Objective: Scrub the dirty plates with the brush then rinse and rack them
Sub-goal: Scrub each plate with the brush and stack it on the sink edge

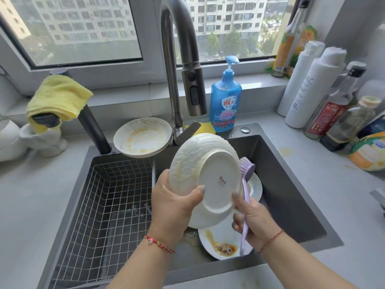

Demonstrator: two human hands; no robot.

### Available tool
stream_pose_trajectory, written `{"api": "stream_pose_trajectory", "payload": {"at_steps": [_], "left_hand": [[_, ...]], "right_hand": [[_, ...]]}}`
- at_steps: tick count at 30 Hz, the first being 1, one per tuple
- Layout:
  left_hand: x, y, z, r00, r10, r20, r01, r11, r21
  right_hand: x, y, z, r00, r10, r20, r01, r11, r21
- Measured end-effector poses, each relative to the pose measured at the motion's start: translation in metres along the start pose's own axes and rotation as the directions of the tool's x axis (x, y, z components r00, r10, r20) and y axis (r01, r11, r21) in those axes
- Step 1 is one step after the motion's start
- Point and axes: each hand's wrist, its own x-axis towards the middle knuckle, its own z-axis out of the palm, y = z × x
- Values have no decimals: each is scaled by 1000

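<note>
My left hand [173, 205] grips an upturned plate [205, 178] above the sink [291, 184]; my right hand [253, 219] holds the brush [245, 197] against its rim. Scrubbing looks barely begun: the rack [108, 205] left of the sink holds no plates, while soiled plates wait behind [142, 137] and below [220, 243].

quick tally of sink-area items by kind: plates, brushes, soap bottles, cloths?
Plates: 4 visible: held plate, stained plate, plate behind the brush, top of the stack (layers beneath unclear)
Brushes: 1
Soap bottles: 1
Cloths: 1
Total: 7
</note>
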Motion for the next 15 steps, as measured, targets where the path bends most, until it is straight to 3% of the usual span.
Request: {"api": "stream_pose_trajectory", "payload": {"at_steps": [3,6,10,15], "left_hand": [[-3,0,-3,1000,-14,24,15,998,-58],[-1,0,-13,995,-59,79,63,997,-54],[2,7,-20,981,-147,125,136,986,96],[8,18,-21,948,-246,203,185,942,281]], "right_hand": [[3,-3,-4,997,-74,11,74,997,-33],[-3,-17,-10,990,-140,22,141,958,-248],[-10,-47,-14,983,-173,64,180,817,-549],[-5,-73,-17,977,-142,158,212,632,-746]]}}
